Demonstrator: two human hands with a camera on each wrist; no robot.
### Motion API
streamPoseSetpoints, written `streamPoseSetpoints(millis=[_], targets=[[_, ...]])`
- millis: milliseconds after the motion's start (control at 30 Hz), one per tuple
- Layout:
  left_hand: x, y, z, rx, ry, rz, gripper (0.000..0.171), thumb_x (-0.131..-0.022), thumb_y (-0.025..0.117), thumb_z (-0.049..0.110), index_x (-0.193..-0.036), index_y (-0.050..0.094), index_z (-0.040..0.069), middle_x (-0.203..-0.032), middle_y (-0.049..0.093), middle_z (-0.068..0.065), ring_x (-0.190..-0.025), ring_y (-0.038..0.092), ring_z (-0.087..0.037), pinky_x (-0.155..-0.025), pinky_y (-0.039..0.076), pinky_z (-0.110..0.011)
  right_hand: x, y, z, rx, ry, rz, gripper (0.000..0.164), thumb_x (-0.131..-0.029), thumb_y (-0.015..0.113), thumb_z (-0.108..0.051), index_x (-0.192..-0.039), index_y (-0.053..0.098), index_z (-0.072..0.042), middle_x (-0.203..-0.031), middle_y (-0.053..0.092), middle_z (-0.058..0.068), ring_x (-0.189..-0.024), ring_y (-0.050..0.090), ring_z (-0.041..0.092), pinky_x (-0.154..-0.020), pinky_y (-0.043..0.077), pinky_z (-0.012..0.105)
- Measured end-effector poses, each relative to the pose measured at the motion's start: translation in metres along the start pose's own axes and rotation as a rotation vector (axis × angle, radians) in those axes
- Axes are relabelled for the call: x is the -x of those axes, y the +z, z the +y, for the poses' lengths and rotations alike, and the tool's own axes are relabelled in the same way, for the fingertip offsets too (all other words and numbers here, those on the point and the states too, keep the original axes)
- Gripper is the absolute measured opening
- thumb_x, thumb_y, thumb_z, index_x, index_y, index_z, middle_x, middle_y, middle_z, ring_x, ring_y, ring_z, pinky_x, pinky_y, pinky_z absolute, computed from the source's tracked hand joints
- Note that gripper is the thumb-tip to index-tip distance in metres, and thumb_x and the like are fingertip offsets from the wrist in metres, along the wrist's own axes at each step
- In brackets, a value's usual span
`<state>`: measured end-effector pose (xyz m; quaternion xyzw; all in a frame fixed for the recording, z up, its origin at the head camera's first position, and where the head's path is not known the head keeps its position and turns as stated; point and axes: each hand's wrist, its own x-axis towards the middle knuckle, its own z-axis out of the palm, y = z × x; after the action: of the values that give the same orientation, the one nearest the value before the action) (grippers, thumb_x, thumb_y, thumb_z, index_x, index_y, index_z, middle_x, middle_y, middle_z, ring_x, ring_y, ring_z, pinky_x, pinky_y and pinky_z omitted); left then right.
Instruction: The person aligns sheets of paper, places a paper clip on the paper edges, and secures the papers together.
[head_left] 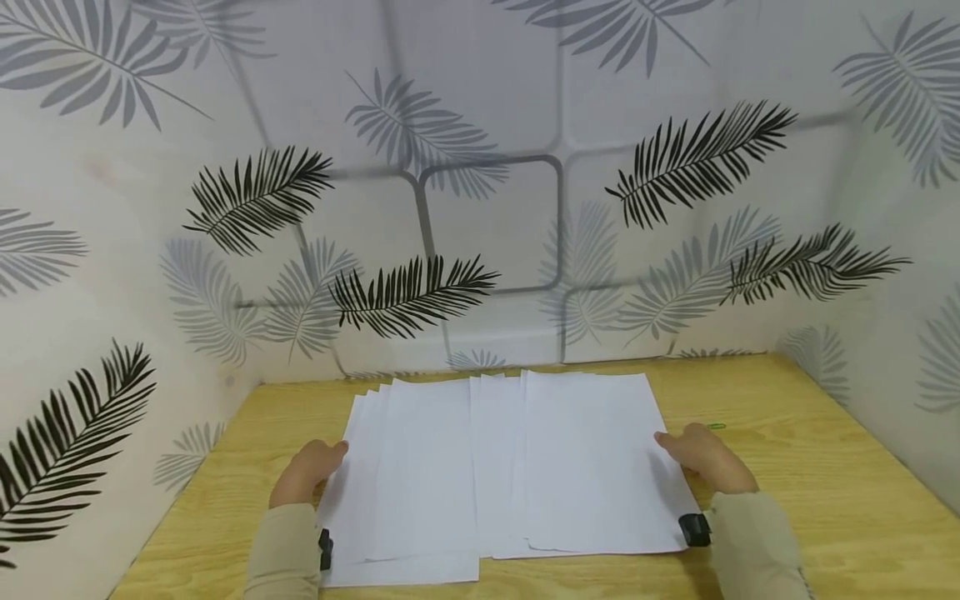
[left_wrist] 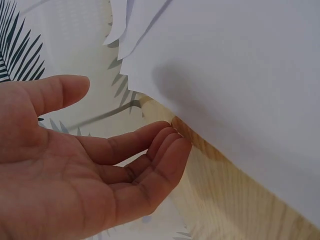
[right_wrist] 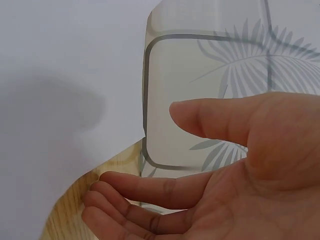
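Note:
White paper sheets lie fanned out and overlapping on the wooden table, a left group (head_left: 427,475) and a right group (head_left: 592,467). By the left edge of the sheets is my left hand (head_left: 309,471). The left wrist view has its thumb apart from the loosely bent fingers (left_wrist: 150,165), whose tips are close to the paper edge (left_wrist: 225,90). My right hand (head_left: 708,457) is at the opposite side edge. Its thumb (right_wrist: 210,117) also stands away from the fingers, which are near the sheet (right_wrist: 60,60). Neither hand shows paper between thumb and fingers.
A small green paper clip (head_left: 716,426) lies on the wooden table (head_left: 825,467), just beyond the right hand. Walls (head_left: 487,225) with a leaf pattern enclose the table at the back and on both sides. Dark wrist devices (head_left: 694,529) sit by both sleeves.

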<state>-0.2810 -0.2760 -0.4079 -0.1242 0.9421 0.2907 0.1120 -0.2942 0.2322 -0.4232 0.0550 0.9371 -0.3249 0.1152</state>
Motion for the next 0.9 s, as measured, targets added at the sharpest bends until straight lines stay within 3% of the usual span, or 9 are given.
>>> streamPoseSetpoints(millis=[167,267,400,567,700,900], targets=[[-0.002,-0.002,0.000,0.005,0.033,-0.019,0.059,-0.101,0.033,0.024,-0.129,0.033,-0.027,-0.125,0.045,-0.039,-0.107,0.048,-0.041,-0.096,0.040,-0.050,-0.009,0.002,0.011,-0.046,-0.008,0.004,0.054,-0.099,0.047,-0.035,-0.097,0.042,0.019,-0.060,0.035,0.003,-0.048,0.034,0.010,-0.049,0.038,0.025],[-0.002,-0.002,0.001,0.007,0.039,-0.027,0.059,-0.101,0.033,0.024,-0.129,0.032,-0.028,-0.130,0.041,-0.042,-0.114,0.047,-0.046,-0.099,0.040,-0.051,-0.002,-0.001,0.007,-0.078,-0.017,0.000,0.044,-0.098,0.047,-0.029,-0.088,0.045,0.014,-0.055,0.031,-0.001,-0.047,0.032,0.010,-0.048,0.037,0.025],[-0.003,-0.001,0.004,0.012,0.024,-0.028,0.059,-0.101,0.032,0.024,-0.130,0.032,-0.027,-0.127,0.043,-0.041,-0.110,0.049,-0.044,-0.095,0.042,-0.048,0.006,-0.003,0.000,-0.088,-0.027,-0.002,0.038,-0.099,0.045,-0.026,-0.074,0.042,0.002,-0.052,0.028,-0.004,-0.048,0.031,0.010,-0.049,0.035,0.024],[-0.004,0.000,0.005,0.027,0.024,-0.031,0.059,-0.100,0.034,0.024,-0.129,0.034,-0.027,-0.112,0.048,-0.032,-0.092,0.051,-0.035,-0.075,0.045,-0.038,0.010,-0.003,-0.009,-0.110,0.028,0.017,0.039,-0.098,0.045,-0.024,-0.087,0.042,0.013,-0.061,0.036,0.004,-0.054,0.039,0.015,-0.053,0.040,0.026],[-0.006,0.001,0.005,0.025,0.028,-0.016,0.058,-0.099,0.035,0.025,-0.127,0.037,-0.026,-0.106,0.048,-0.029,-0.081,0.051,-0.031,-0.060,0.041,-0.030,0.010,-0.002,-0.011,-0.116,0.047,0.023,0.044,-0.097,0.046,-0.024,-0.099,0.040,0.019,-0.066,0.039,0.008,-0.057,0.042,0.017,-0.053,0.041,0.026],[-0.010,0.002,0.003,0.036,0.017,-0.015,0.055,-0.099,0.036,0.025,-0.124,0.040,-0.024,-0.101,0.049,-0.028,-0.067,0.044,-0.023,-0.052,0.036,-0.026,0.008,-0.003,-0.010,-0.118,0.056,0.011,0.044,-0.098,0.045,-0.025,-0.101,0.040,0.019,-0.067,0.040,0.009,-0.058,0.043,0.018,-0.054,0.041,0.027]])
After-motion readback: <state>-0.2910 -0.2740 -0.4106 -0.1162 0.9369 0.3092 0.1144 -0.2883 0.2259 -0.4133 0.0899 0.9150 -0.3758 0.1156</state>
